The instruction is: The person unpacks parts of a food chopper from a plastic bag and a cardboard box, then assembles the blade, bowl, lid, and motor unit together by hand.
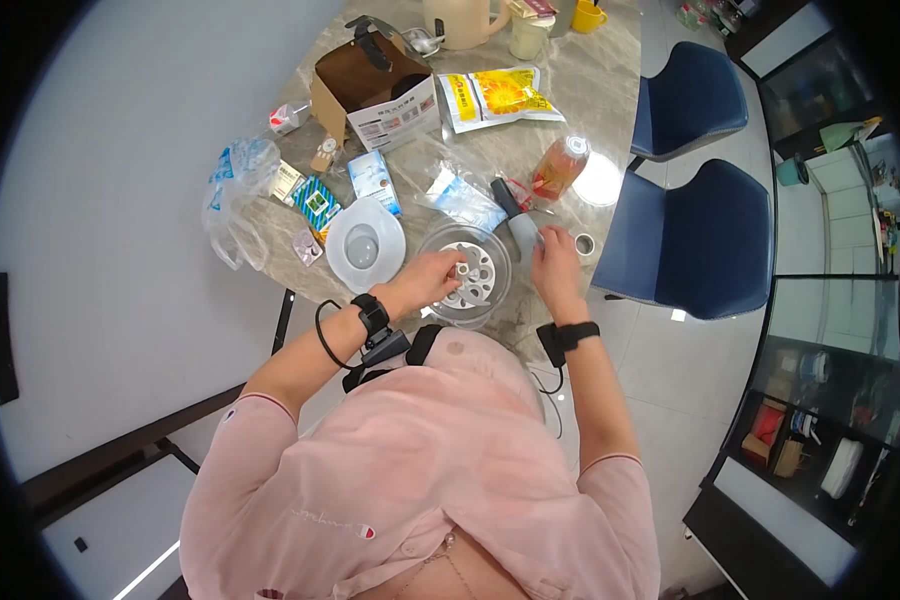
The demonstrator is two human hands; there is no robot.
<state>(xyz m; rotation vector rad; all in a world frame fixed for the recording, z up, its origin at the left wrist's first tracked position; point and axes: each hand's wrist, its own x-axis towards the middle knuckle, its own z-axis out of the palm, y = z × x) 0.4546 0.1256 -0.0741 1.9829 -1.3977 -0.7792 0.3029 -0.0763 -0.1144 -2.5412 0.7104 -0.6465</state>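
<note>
Your left hand (436, 277) pinches the perforated disc (474, 257), already inside the bowl (508, 268). Can't tell your right hand's (558, 262) grip; the lid (342, 245) lies off, nine o'clock

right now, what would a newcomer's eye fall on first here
Probably the shiny yellow-and-white plastic bag on the grey marbled table, right of the open brown-and-white cardboard box. Then the clear round bowl by the near edge, its white disc full of holes under the left hand. Two dark blue chairs stand out on the right.
</note>
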